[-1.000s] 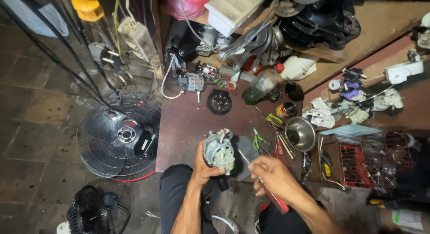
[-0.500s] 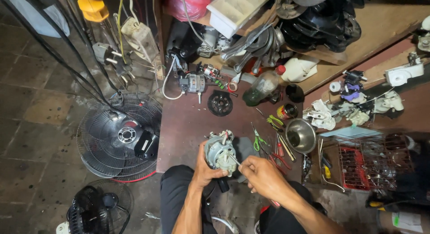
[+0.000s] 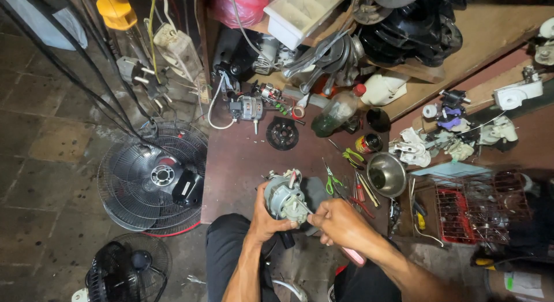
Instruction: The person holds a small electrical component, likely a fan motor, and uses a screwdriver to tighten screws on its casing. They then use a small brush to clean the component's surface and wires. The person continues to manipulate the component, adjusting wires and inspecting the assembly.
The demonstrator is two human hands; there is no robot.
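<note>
Fingers of the left hand are wrapped tightly around the grey metal fan motor, which is held up at the lower centre of the frame, over the near edge of the dark red worktable. The right hand is closed in a fist round a pink-handled screwdriver, and its thin shaft is pressed against the motor's lower right side.

Just right of the motor, a round steel bowl is seen standing on the table; what is inside cannot be made out. Further right, a red wire basket is filled with small dark parts. Above the bowl a small round tin is set, with a clear plastic bottle of dark liquid lying tilted beside it. At the top centre, a white plastic compartment tray is perched. Green-handled pliers lie between motor and tin. At the left, black fan guards are stacked on the floor.
</note>
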